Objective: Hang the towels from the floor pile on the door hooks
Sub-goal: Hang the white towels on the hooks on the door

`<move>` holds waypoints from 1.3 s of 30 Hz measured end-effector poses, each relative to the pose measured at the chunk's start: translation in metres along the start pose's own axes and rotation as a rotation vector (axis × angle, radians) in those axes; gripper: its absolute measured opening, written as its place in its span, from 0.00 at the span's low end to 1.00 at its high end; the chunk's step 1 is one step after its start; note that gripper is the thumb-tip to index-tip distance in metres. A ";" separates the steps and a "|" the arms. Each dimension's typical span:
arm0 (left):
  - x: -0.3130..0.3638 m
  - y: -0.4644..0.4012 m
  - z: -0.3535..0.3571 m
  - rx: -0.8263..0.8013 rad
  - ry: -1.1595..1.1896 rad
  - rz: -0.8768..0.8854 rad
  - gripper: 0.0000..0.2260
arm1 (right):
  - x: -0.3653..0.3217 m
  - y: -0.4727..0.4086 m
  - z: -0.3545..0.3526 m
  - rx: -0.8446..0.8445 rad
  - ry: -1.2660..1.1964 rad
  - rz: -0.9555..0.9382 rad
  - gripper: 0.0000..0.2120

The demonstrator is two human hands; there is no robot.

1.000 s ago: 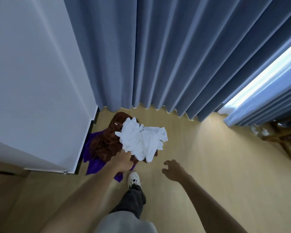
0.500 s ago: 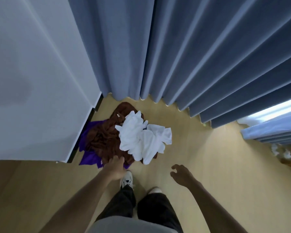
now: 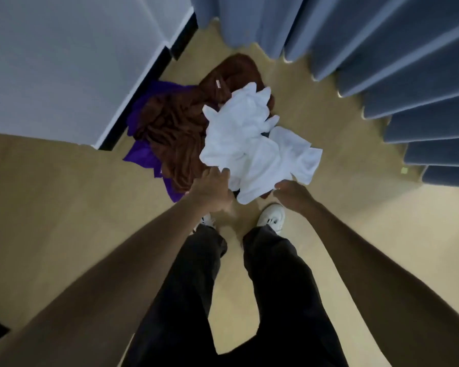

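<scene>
At the left, a purple towel (image 3: 141, 154) is seen lowest in the floor pile against the white wall (image 3: 64, 62), with a brown towel (image 3: 175, 128) heaped over it. The left hand (image 3: 212, 193) is laid at the near edge of the white towel (image 3: 249, 139) on top, though whether its fingers are closed on the cloth cannot be told. At the right, the right hand (image 3: 293, 192) is brought in with loosely curled fingers holding nothing, just touching the same edge, probably so the top towel can be lifted clear; no door hooks are shown.

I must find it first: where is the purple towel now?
In the head view the purple towel lies on the floor, left of centre, under the brown towel, beside the white panel.
</scene>
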State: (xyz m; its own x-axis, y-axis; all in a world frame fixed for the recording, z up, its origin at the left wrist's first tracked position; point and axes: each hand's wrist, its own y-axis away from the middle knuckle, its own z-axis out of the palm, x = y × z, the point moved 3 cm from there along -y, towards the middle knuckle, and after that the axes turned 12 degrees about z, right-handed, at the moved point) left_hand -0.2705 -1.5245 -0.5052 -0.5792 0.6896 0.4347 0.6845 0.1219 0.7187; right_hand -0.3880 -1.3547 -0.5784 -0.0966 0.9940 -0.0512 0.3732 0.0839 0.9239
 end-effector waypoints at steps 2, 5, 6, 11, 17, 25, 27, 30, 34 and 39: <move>-0.009 -0.039 0.033 0.011 0.042 0.015 0.18 | 0.001 -0.054 0.014 -0.012 0.047 -0.001 0.20; -0.030 -0.089 0.082 0.021 0.095 0.033 0.17 | 0.006 -0.130 0.038 -0.032 0.113 0.027 0.19; -0.038 -0.102 0.097 0.024 0.121 0.034 0.17 | 0.007 -0.152 0.045 -0.036 0.125 0.034 0.19; -0.083 -0.143 0.163 0.013 0.210 0.005 0.16 | 0.000 -0.239 0.088 -0.126 0.036 0.072 0.26; -0.107 -0.117 0.179 -0.022 0.192 -0.076 0.17 | -0.026 -0.227 0.095 0.169 0.146 -0.048 0.14; -0.021 0.011 0.066 -0.001 0.161 0.016 0.16 | -0.061 0.006 0.019 0.182 -0.359 -0.164 0.05; 0.003 0.044 0.023 0.055 0.195 0.035 0.19 | -0.074 0.069 -0.014 0.206 -0.414 -0.217 0.08; 0.035 0.093 -0.049 0.197 0.234 0.111 0.25 | -0.099 0.168 -0.068 0.251 -0.443 -0.388 0.13; 0.079 0.151 -0.151 0.429 0.233 0.324 0.35 | -0.136 0.288 -0.134 0.272 -0.389 -0.618 0.19; 0.119 0.208 -0.260 0.631 0.087 0.433 0.16 | -0.163 0.377 -0.189 0.384 -0.464 -0.712 0.19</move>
State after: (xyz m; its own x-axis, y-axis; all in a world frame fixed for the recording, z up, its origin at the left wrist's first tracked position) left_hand -0.3116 -1.6027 -0.1630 -0.2167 0.7132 0.6666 0.9659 0.2556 0.0404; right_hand -0.4063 -1.4985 -0.1500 -0.0723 0.6214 -0.7802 0.6554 0.6192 0.4325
